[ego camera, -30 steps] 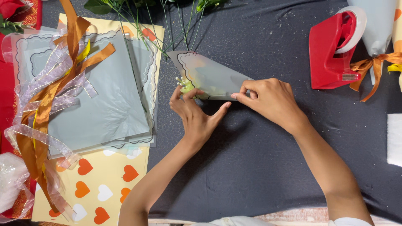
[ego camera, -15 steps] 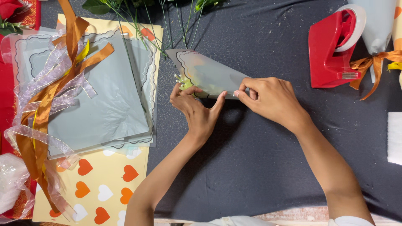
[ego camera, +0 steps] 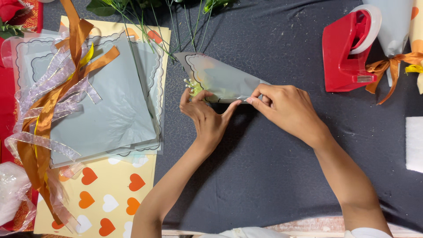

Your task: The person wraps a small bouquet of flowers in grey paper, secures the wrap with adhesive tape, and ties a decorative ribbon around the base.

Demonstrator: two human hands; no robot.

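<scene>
A grey paper cone (ego camera: 218,77) with a scalloped dark border lies on the dark cloth, its wide mouth to the left and its tip to the right. Small pale flower buds (ego camera: 190,85) poke out at its lower left edge. My left hand (ego camera: 206,115) holds the cone's lower edge near the mouth, thumb stretched along it. My right hand (ego camera: 288,110) pinches the seam near the tip, fingers pressed on the paper.
A red tape dispenser (ego camera: 348,50) stands at the right, wrapped cones tied with orange ribbon (ego camera: 394,61) beyond it. At the left lie grey scalloped sheets (ego camera: 108,110), orange and sheer ribbons (ego camera: 42,110) and yellow paper with hearts (ego camera: 105,198). Green stems (ego camera: 176,22) lie at the top.
Both hands have shifted slightly along the cone's lower edge; the cone stays in place on the cloth.
</scene>
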